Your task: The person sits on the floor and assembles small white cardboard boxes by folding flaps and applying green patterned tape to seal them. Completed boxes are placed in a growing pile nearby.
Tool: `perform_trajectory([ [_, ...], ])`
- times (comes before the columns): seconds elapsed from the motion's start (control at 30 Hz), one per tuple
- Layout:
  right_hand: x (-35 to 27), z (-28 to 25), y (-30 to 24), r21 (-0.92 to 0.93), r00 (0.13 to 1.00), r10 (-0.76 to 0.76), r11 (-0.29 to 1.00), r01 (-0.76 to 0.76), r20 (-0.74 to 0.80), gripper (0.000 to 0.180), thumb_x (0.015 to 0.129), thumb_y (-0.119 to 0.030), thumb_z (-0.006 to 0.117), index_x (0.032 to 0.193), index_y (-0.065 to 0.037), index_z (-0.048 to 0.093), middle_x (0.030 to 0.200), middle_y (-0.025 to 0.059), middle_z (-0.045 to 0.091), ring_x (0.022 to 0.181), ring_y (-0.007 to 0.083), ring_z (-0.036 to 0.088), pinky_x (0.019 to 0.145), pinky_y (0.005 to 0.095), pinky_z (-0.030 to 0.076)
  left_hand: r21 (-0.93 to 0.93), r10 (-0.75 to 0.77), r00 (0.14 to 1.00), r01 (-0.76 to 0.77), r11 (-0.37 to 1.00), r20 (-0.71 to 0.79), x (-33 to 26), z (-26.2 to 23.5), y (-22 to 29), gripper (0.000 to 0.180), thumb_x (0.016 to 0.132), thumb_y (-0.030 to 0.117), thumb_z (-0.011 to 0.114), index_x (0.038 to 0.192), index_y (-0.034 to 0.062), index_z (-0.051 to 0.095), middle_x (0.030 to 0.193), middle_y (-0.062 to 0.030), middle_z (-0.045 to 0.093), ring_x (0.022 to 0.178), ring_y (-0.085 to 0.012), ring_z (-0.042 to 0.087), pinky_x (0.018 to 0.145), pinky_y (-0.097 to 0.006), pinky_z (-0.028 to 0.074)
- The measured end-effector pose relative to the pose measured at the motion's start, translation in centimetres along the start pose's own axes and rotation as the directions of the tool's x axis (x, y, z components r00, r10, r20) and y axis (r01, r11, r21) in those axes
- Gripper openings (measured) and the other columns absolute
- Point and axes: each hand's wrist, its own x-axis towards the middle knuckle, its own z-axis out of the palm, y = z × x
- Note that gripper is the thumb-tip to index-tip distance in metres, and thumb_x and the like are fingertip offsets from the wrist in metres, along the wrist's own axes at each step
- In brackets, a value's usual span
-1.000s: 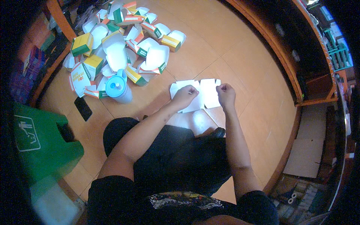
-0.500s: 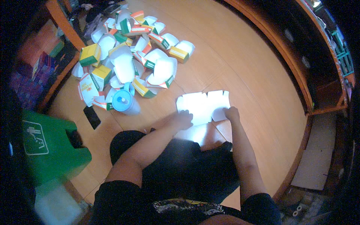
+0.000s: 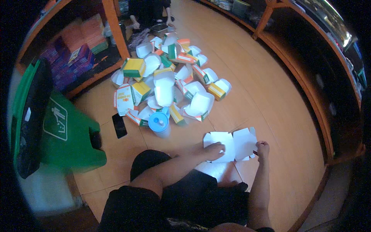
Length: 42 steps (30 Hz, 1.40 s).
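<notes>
A small cardboard box blank (image 3: 244,143), white on its upper side and creased down the middle, lies over my lap area, partly unfolded. My left hand (image 3: 213,151) rests on its left panel with curled fingers, gripping its near left part. At the right edge, my right hand (image 3: 262,149) pinches the other panel, which tilts up a little. Below the blank is a shiny pale surface (image 3: 216,170). Beyond it spreads a pile of folded boxes (image 3: 164,94) in white, green, yellow and orange.
A blue-lidded cup (image 3: 159,122) stands at the pile's near edge, beside a dark phone (image 3: 119,126) on the tiled floor. To the left is a green bin (image 3: 73,135). Wooden shelves (image 3: 293,65) run along the right. Another person (image 3: 150,13) sits beyond the pile.
My view has swung left and up, so the scene sits farther right and lower. The blank's right panel is now angled up along the crease, with my right hand at its edge.
</notes>
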Motion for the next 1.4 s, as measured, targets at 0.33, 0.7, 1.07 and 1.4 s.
perform_trajectory([
  [0.33,-9.7,3.1,-8.0,0.247,0.87,-0.429,0.895,0.373,0.243,0.011,0.088,-0.001,0.055,0.083,-0.01,0.05,0.073,-0.0024,0.051,0.064,0.0068,0.051,0.052,0.0218,0.042,-0.726,-0.101,0.993,0.11,0.679,0.056,3.4,-4.8,8.9,0.03,0.098,0.031,0.053,0.091,0.0029,0.059,0.087,-0.0046,0.062,0.082,-0.0139,0.059,0.07,-0.028,0.05],
  [0.7,-13.1,6.8,-9.0,0.579,0.873,-0.401,0.795,0.18,0.279,0.013,0.093,-0.019,0.059,0.088,-0.012,0.049,0.068,-0.0059,0.048,0.052,0.0026,0.04,0.043,0.0183,0.028,-0.801,-0.029,0.996,0.089,0.592,0.09,2.3,-7.4,10.9,0.03,0.095,0.031,0.058,0.097,0.0018,0.064,0.084,-0.0028,0.062,0.076,-0.0114,0.059,0.067,-0.025,0.048],
  [1.07,-14.8,4.5,-11.3,0.582,0.763,-0.495,0.789,0.196,0.415,0.031,0.078,-0.008,0.074,0.093,-0.011,0.046,0.077,-0.0051,0.046,0.073,0.0051,0.046,0.067,0.0202,0.038,-0.853,-0.036,0.986,0.158,0.497,0.161,2.1,-9.1,11.6,0.016,0.097,0.02,0.054,0.094,0.0066,0.062,0.075,0.0054,0.054,0.067,-0.0027,0.05,0.058,-0.02,0.04],
  [1.4,-15.7,6.3,-11.3,0.141,0.54,-0.823,0.564,0.814,0.178,0.029,0.081,-0.008,0.071,0.106,-0.002,0.059,0.1,0.0113,0.063,0.093,0.0182,0.063,0.076,0.029,0.054,-0.995,-0.42,0.904,-0.036,0.098,-0.074,2.5,-12.7,13.9,0.02,0.099,0.021,0.047,0.104,0.0029,0.053,0.098,-0.0094,0.057,0.083,-0.0189,0.062,0.075,-0.032,0.054],
])
